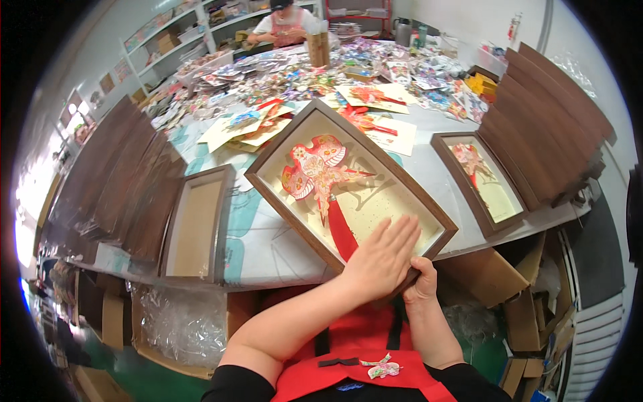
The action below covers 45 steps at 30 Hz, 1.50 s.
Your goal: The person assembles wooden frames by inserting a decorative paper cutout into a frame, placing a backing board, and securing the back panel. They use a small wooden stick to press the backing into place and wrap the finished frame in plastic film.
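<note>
The frame (385, 167), held over the near edge of the worktop (258, 251), already contains a red cutout (320, 171) and looks nearly done; the right frame (465, 184) is filled too, while the left frame (194, 234) seems left to fill. The held one's long axis runs far left to near right, the cutout's handle (341, 231) pointing near. The left hand (388, 258) lies flat across it, grasping nothing; the right hand (423, 283) has its grip closed on the near right corner.

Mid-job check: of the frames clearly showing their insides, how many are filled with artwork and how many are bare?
Filled: 2 (held frame, right frame)
Bare: 1 (left frame)
Total: 3
</note>
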### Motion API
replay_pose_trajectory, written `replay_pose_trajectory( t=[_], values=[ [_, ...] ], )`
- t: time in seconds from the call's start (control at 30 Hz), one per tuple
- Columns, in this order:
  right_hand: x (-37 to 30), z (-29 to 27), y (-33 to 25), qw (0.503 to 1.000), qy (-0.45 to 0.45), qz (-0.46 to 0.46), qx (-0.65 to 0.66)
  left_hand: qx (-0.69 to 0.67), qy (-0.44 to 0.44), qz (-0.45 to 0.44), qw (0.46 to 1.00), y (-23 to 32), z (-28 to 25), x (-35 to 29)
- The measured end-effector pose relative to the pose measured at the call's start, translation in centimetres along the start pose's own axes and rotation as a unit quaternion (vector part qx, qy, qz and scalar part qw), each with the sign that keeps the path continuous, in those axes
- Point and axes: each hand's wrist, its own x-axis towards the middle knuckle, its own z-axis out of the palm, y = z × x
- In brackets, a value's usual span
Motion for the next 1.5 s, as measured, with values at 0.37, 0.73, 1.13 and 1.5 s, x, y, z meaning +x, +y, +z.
replay_pose_trajectory(
  t=[0.37,0.73,1.13,1.5],
  values=[
    [0.9,-0.6,-13.8,0.948,0.230,-0.202,-0.083,-0.831,0.091,-0.233,0.498,-2.9,-2.0,-7.4],
    [5.1,-8.2,-27.0,0.936,0.263,-0.209,-0.104,-0.959,0.165,-0.185,0.139,-3.9,-3.0,-8.4],
    [8.0,-12.4,-29.3,0.916,0.311,-0.236,-0.093,-0.918,0.168,-0.259,0.249,-4.8,-1.6,-14.6],
    [8.5,-12.2,-30.1,0.915,0.322,-0.210,-0.119,-0.889,0.242,-0.304,0.244,-5.2,-1.4,-21.0]
  ],
)
